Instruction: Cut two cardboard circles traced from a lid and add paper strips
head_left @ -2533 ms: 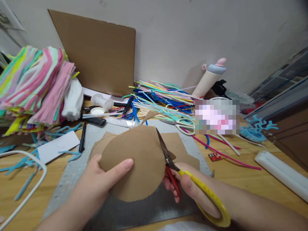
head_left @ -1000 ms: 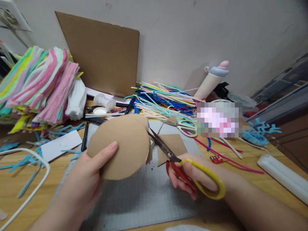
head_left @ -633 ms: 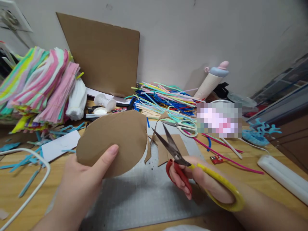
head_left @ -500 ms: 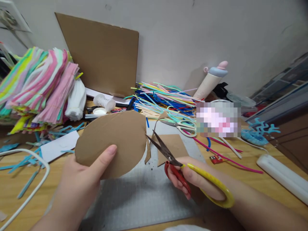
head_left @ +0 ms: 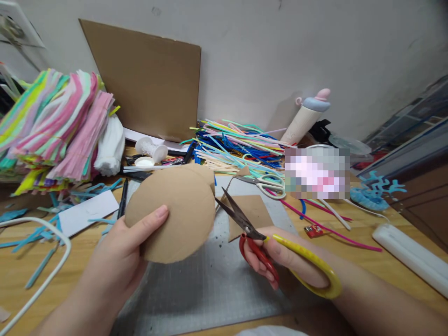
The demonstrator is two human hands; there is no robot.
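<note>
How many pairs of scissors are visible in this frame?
2. The red-and-yellow pair is in the right hand, blades beside the cardboard disc; a pale-handled pair lies by the pipe cleaner pile. Clutter may hide others.

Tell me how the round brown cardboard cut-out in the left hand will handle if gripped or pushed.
The round brown cardboard cut-out is probably stiff: pinched at one edge by the left hand, it stands out without drooping. It looks thin, so likely light. Pushed flat on the grey cutting mat, it should slide rather than roll.
</note>
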